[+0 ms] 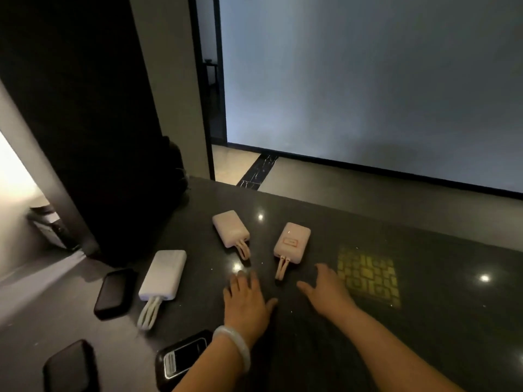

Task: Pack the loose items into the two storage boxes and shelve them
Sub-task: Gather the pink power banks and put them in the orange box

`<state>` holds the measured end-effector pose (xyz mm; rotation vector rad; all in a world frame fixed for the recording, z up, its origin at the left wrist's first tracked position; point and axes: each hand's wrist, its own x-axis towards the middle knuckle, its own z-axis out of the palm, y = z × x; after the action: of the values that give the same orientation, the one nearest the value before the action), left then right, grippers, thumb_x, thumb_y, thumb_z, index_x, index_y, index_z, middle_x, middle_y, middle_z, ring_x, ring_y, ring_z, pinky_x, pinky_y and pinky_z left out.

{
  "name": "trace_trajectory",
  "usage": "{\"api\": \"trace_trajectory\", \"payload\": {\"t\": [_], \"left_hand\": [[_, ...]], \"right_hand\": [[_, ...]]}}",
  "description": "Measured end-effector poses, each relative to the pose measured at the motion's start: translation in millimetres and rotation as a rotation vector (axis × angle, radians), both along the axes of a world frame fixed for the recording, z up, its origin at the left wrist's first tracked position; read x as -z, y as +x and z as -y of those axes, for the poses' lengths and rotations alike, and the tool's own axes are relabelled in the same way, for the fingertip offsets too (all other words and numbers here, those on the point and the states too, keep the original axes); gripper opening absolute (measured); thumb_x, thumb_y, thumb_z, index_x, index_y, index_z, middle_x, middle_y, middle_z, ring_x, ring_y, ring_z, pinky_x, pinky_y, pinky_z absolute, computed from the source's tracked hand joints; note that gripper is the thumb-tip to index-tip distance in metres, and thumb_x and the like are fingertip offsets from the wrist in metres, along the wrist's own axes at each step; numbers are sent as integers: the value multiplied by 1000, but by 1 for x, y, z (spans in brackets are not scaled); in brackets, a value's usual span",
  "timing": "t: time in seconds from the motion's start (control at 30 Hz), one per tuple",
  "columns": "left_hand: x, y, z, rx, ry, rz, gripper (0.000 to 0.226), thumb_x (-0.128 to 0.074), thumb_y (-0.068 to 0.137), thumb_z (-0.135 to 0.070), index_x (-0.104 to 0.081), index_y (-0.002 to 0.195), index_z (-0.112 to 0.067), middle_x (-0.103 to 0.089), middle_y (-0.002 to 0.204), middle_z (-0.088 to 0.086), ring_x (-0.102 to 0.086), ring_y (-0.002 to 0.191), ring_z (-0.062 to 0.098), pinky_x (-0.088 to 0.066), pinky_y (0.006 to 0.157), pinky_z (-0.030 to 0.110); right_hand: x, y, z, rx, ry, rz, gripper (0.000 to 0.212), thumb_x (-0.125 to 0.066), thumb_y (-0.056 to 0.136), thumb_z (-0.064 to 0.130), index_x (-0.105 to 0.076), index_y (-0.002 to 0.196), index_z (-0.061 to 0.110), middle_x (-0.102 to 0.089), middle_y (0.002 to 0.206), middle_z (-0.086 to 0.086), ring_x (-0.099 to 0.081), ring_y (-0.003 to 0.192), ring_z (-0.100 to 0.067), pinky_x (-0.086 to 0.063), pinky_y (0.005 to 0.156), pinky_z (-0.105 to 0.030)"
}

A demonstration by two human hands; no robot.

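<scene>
Several power banks lie on a dark stone table (pixel 368 349). Two pink ones with short cables, one (pixel 230 228) further back and one (pixel 292 242) to its right, sit just beyond my hands. A white one (pixel 163 275) with a looped cable lies to the left. Three black ones lie at the left edge (pixel 115 293), the lower left corner (pixel 70 366) and under my left forearm (pixel 181 360). My left hand (pixel 245 302), with a pale bangle on its wrist, rests flat on the table with straight fingers. My right hand (pixel 325 290) lies flat beside it, empty. No storage box is in view.
A yellowish patterned patch of light (pixel 368 275) falls on the table right of my right hand. A dark cabinet or pillar (pixel 85 123) stands at the table's left. Behind the table is a grey wall (pixel 368 80) and a doorway (pixel 209 80).
</scene>
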<state>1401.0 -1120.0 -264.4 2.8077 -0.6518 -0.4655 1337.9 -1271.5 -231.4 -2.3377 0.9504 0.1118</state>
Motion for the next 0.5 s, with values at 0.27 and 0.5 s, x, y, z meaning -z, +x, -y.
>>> {"api": "trace_trajectory", "payload": {"t": [0.27, 0.5], "left_hand": [[36, 3, 17, -15, 63, 71, 103, 17, 66, -66, 8, 152, -11, 16, 158, 21, 20, 144, 40, 12, 114, 55], [40, 4, 15, -21, 101, 28, 86, -3, 84, -66, 18, 149, -13, 21, 157, 19, 28, 141, 36, 13, 115, 56]], "right_hand": [[19, 103, 10, 71, -93, 45, 89, -61, 81, 57, -17, 149, 20, -28, 146, -14, -36, 127, -34, -38, 104, -45], [37, 136, 6, 49, -284, -22, 68, -56, 90, 46, -24, 144, 22, -5, 154, -22, -29, 131, -41, -32, 106, -48]]}}
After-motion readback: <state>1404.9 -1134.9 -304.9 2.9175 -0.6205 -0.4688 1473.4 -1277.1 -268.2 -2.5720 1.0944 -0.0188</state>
